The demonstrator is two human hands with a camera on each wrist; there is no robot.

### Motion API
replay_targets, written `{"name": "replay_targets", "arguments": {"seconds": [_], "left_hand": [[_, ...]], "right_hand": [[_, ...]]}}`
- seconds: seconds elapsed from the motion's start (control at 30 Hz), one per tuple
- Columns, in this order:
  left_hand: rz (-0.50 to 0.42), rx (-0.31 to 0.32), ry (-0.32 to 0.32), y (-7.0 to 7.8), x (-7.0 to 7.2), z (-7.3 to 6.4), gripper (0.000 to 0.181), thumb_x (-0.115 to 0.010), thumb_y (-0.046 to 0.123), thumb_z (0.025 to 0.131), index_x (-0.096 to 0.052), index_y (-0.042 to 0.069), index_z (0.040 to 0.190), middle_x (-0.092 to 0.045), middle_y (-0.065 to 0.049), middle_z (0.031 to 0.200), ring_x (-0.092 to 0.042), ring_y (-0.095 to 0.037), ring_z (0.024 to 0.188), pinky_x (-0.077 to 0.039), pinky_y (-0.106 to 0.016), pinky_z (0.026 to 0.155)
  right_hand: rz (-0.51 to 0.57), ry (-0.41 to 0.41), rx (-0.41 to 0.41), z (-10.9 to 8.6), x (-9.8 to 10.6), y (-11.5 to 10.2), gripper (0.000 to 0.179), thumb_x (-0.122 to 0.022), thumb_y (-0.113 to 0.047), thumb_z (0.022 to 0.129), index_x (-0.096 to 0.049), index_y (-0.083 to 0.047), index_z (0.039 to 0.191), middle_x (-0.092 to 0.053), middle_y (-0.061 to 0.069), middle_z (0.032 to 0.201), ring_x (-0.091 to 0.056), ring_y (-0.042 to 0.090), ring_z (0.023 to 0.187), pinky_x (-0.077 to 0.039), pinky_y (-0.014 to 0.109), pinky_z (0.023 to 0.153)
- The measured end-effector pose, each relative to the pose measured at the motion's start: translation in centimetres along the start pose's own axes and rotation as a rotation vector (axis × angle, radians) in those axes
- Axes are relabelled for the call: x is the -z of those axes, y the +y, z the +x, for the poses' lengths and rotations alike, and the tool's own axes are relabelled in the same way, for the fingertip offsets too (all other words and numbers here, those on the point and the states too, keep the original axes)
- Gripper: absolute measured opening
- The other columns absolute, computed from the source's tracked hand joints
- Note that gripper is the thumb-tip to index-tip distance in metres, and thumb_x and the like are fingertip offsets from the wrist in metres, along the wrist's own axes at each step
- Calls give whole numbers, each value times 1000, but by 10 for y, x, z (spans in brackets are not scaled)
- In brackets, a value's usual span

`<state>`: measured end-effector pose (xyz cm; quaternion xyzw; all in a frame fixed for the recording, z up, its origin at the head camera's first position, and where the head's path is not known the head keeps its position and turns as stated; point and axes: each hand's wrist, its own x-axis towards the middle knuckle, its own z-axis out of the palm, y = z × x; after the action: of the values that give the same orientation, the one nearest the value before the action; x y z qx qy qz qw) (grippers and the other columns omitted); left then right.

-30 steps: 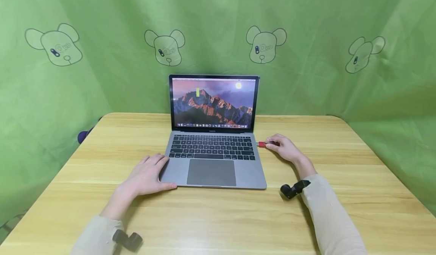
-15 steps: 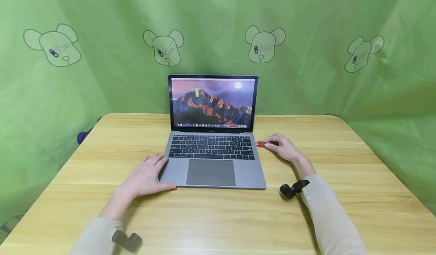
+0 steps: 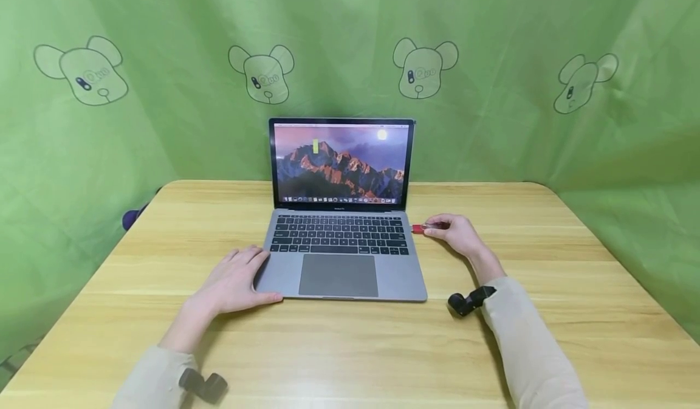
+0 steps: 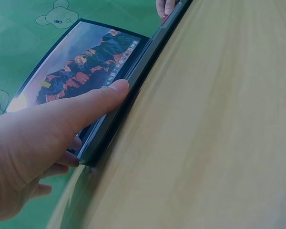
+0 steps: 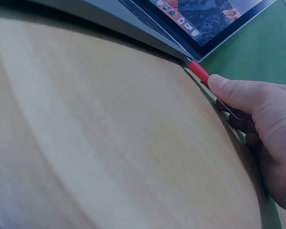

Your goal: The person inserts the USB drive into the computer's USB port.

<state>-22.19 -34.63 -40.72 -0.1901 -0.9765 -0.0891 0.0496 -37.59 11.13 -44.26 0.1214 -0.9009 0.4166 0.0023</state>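
Observation:
A grey laptop [image 3: 401, 278] stands with its lid raised and its screen lit. My left hand [image 3: 232, 281] rests at its front left corner, fingers spread along the left side and the thumb [image 4: 102, 98] laid along the front edge. On the other side, my right hand [image 3: 456, 234] pinches a red USB stick [image 5: 199, 71] between thumb and fingers. The stick's metal tip points at the laptop's right side, right at the edge, with a sliver of metal showing. A thin metal loop [image 5: 231, 110] hangs by the fingers.
The laptop sits on a wooden table [image 3: 350, 354] with rounded far corners. Green curtains [image 3: 344, 20] printed with bear heads hang behind and at both sides. Black wrist cameras [image 3: 470, 301] are strapped over light sleeves. Something purple [image 3: 130, 219] shows beyond the table's left edge.
The red USB stick has shifted slightly left, closer to the laptop, so less of its metal tip shows. My left hand stays on the corner; the head view has shifted slightly.

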Motion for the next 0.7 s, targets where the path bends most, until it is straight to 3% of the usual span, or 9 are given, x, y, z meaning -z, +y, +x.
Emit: {"name": "replay_targets", "arguments": {"seconds": [0.23,0.53,0.7], "left_hand": [[-3,-4,7,1,-1,-1,96,-61,71,70,-46,0,133,-45,-19,135,-39,-37,125,-25,-52,107],[-11,-7,15,0,-2,-1,96,-61,70,70,-47,-1,133,-46,-20,134,-39,-37,125,-25,-53,106],[-9,-4,5,0,-1,-1,97,-60,71,70,-46,-1,133,-45,-20,135,-38,-37,126,-25,-53,107]], "right_hand": [[10,-26,8,-2,3,1,35,-66,-14,86,-61,6,115,-59,24,115,-51,36,108,-37,49,98],[37,11,40,-2,1,1,30,-67,-9,85,-63,5,110,-63,20,105,-56,29,95,-43,38,87],[37,27,41,-2,-1,0,26,-68,-9,84,-65,3,107,-63,20,105,-55,29,95,-42,40,87]]}}
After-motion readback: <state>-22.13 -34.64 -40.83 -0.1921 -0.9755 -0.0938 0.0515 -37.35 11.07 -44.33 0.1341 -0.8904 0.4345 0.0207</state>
